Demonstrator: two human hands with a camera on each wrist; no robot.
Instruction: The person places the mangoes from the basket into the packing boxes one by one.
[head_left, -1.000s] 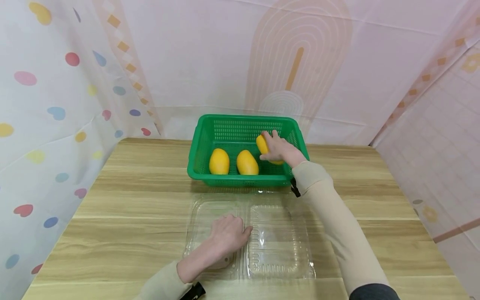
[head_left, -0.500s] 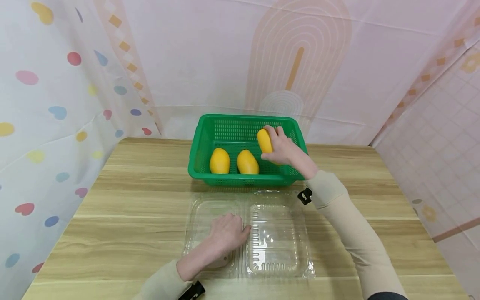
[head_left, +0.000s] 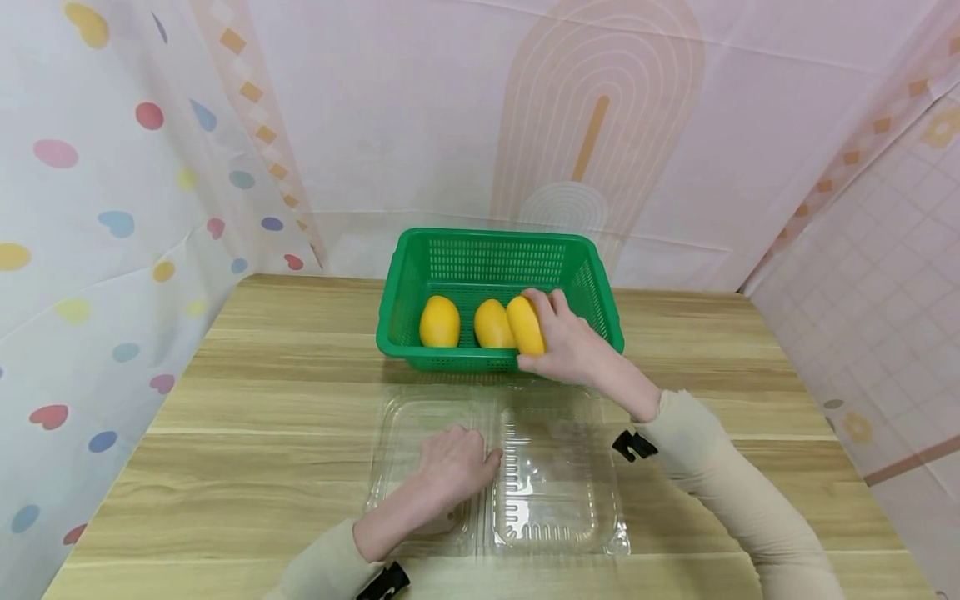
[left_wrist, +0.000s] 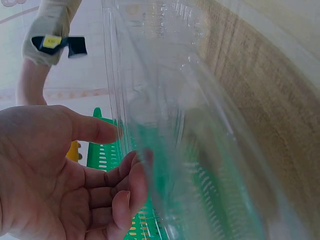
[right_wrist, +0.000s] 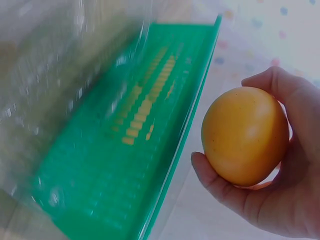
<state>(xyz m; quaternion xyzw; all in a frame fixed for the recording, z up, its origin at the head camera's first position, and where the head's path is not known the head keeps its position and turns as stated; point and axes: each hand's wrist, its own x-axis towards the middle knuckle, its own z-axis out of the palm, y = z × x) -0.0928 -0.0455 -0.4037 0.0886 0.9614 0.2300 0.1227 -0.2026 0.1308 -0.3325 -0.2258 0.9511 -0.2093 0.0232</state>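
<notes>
My right hand (head_left: 566,342) grips a yellow mango (head_left: 527,326) at the front rim of a green plastic basket (head_left: 480,360). In the right wrist view, thumb and fingers curve round that mango (right_wrist: 245,136). Two more mangoes lie in the basket, one at the left (head_left: 439,322) and one nearer the middle (head_left: 492,324), partly behind the held one. A clear plastic clamshell box (head_left: 555,483) lies unfolded on the table before the basket. Over its left half rests my left hand (head_left: 456,467). The left wrist view shows this hand's (left_wrist: 65,175) relaxed, bent fingers touching the plastic rim.
The wooden table (head_left: 262,417) stretches to both sides of the box and basket. A patterned cloth (head_left: 420,125) hangs behind the table's back edge, with more cloth at left and right. A black strap piece (head_left: 633,446) sits by the right wrist.
My right hand lifts the mango up inside the basket, then brings it towards me to the front rim. My left hand stays where it was on the box.
</notes>
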